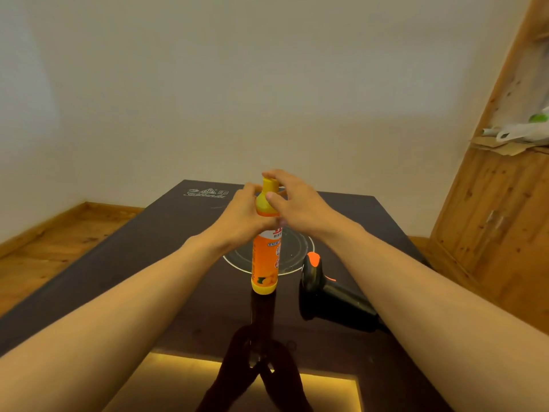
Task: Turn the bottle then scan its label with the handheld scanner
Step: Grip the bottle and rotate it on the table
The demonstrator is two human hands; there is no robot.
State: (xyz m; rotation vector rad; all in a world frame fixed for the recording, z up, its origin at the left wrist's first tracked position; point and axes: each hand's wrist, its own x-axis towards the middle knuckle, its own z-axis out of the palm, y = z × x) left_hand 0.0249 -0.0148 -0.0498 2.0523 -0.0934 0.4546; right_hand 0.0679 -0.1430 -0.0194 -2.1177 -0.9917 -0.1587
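An orange bottle (265,257) w/ a yellow cap (269,185) is held upright on a dark glossy tabletop (148,233), its base resting at the near edge of a white circle (292,257) printed on the surface. Both hands are clamped on the bottle's upper part: the left hand (246,215) is wrapped around the shoulder from the left, the right hand (292,200) is closed over the neck and cap from the right, fingertips (267,174) touching the cap top. The printed label (271,248) is seen facing approx. toward the camera. A black handheld scanner (319,283) w/ an orange top is laid on the tabletop just right of the bottle, untouched, partly hidden under the right forearm. Wood-panelled wall at right.
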